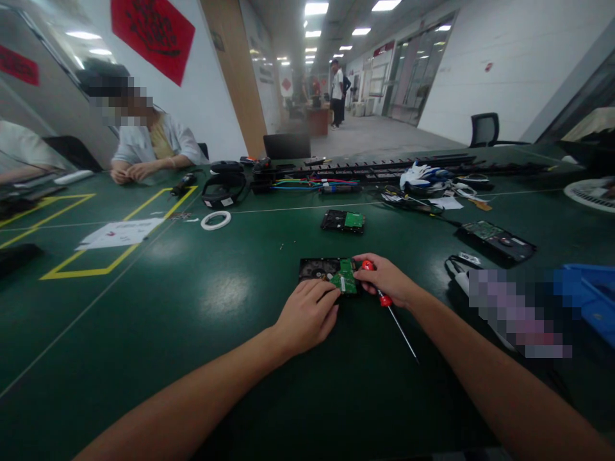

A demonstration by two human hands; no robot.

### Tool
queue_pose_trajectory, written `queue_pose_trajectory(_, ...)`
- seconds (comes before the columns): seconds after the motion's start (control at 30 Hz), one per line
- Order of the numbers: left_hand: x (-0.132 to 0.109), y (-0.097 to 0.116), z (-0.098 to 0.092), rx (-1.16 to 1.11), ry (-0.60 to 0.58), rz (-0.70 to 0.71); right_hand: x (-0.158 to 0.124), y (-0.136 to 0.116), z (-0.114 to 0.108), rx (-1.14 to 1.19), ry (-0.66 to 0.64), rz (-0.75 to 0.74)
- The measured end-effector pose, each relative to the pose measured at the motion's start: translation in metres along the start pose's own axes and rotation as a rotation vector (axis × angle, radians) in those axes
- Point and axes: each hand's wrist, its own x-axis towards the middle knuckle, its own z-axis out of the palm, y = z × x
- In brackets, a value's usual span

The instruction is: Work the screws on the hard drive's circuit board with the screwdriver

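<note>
A hard drive [314, 267] with a green circuit board [346, 272] lies flat on the table in front of me. My left hand [307, 314] rests at its near edge, fingers bent together over the side and touching the board. In my right hand [387, 278] is a screwdriver [385, 299] with a red handle, its shaft pointing down and toward me. The fingertips of that hand touch the drive's right edge. A second hard drive [343, 221] lies just beyond, and another drive [500, 240] is farther right. Tiny screws [282, 246] lie to the left.
A roll of white tape [216, 220], a paper sheet [120, 234] and yellow floor-style tape marks are on the left. Wires, gloves [425, 177] and black rails [375, 169] line the back. A blue bin [590, 298] stands right. Another person [154, 141] sits across the table.
</note>
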Motion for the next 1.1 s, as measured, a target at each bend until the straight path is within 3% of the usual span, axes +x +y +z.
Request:
queue_pose_trajectory(0.5,0.001,-0.002,-0.003,-0.060,0.048,0.031,0.000,-0.001,-0.001,-0.121,-0.044,-0.007)
queue_pose_trajectory(0.63,0.001,-0.007,-0.006,-0.046,0.083,-0.022,0.000,0.000,-0.001,-0.115,-0.018,-0.004)
queue_pose_trajectory(1.1,0.000,-0.015,0.000,0.054,0.015,-0.044,0.006,-0.010,0.005,-0.277,-0.017,-0.017)
